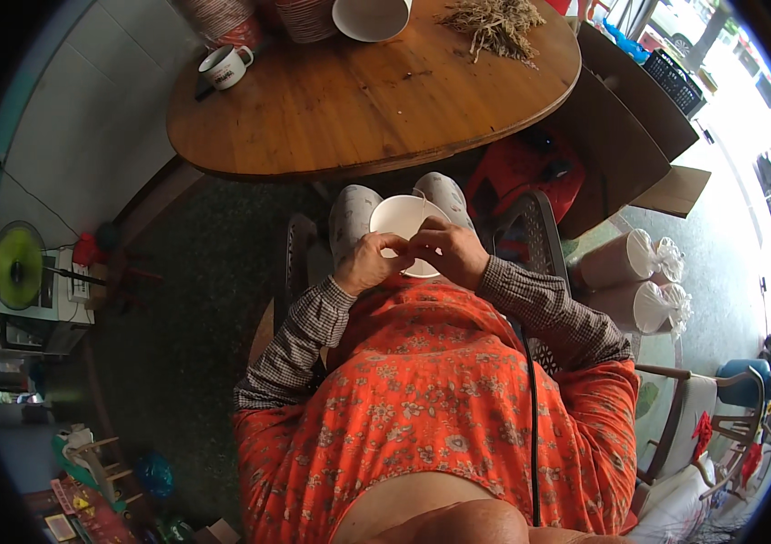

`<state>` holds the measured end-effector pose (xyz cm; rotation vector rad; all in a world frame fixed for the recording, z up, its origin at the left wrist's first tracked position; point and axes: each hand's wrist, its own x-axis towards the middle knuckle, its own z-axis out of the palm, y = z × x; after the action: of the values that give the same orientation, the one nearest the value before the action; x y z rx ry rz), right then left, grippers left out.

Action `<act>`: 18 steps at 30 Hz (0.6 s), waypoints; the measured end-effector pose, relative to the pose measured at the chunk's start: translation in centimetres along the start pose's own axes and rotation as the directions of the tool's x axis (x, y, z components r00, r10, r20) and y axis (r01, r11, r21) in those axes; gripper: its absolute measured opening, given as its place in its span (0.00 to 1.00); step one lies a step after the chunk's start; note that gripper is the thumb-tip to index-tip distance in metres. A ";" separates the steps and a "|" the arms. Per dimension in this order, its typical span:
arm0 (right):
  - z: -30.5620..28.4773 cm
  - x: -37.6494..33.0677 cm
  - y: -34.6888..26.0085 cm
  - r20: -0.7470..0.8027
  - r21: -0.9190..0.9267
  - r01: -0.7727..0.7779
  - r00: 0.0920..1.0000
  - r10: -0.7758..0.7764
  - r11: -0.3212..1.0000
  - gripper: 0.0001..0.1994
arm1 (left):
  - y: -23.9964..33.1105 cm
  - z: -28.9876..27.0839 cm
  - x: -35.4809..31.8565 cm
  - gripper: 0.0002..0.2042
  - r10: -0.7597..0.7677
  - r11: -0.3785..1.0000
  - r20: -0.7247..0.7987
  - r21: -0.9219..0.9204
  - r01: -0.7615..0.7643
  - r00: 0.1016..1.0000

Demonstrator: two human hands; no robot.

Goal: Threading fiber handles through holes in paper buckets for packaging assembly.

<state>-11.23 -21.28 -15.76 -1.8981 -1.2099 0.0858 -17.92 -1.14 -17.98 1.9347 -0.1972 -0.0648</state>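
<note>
A white paper bucket [390, 216] rests between my thighs, its open mouth turned up toward me. A thin pale strand curves above its far rim. My left hand [370, 264] comes over the near left side of the bucket, thumb and fingers pinched. Close against it, my right hand [454, 253] is also closed, with bent fingers over the bucket's near right side. The fingertips of both hands meet in front of the opening. Whatever they pinch is too small or hidden to name.
Ahead stands a wooden table [340, 118] with stacked paper buckets [305, 20], a white bucket lying tipped [373, 18], a mug [225, 68] and dried stalks [497, 24]. To the right are a cardboard box [612, 150], a chair armrest [541, 238] and bagged stacks [615, 261].
</note>
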 end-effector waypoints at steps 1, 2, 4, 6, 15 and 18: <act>0.2 0.1 0.7 -0.008 0.029 0.013 1.000 -0.012 0.999 0.06 | 0.2 0.1 0.0 0.09 -0.036 0.998 -0.008 0.056 0.036 0.999; 0.5 0.1 1.5 -0.009 0.029 0.012 1.000 -0.012 1.000 0.06 | 0.4 0.1 0.1 0.09 -0.069 0.991 -0.016 0.110 0.071 0.997; 0.9 0.1 2.8 -0.005 0.413 -0.206 0.974 0.228 0.887 0.07 | 0.7 0.1 0.1 0.09 -0.073 0.994 -0.029 0.074 0.075 0.997; 0.3 0.5 2.2 0.119 0.480 -0.411 0.906 0.407 0.775 0.08 | 0.9 0.1 -0.1 0.10 -0.081 0.996 -0.051 0.034 0.083 0.995; 1.0 0.1 1.4 0.311 0.523 -0.490 0.871 0.379 0.697 0.10 | 1.7 0.1 -1.0 0.09 0.038 0.998 -0.198 0.063 -0.026 0.980; 0.6 0.2 0.2 0.241 0.414 -0.424 0.905 0.352 0.806 0.10 | 2.2 -0.1 -1.3 0.09 0.026 0.996 -0.204 0.092 -0.008 0.979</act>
<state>-11.24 -20.76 -16.17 -1.7004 -0.7800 0.6954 -19.47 -1.65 -15.95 2.0149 -0.0803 0.1571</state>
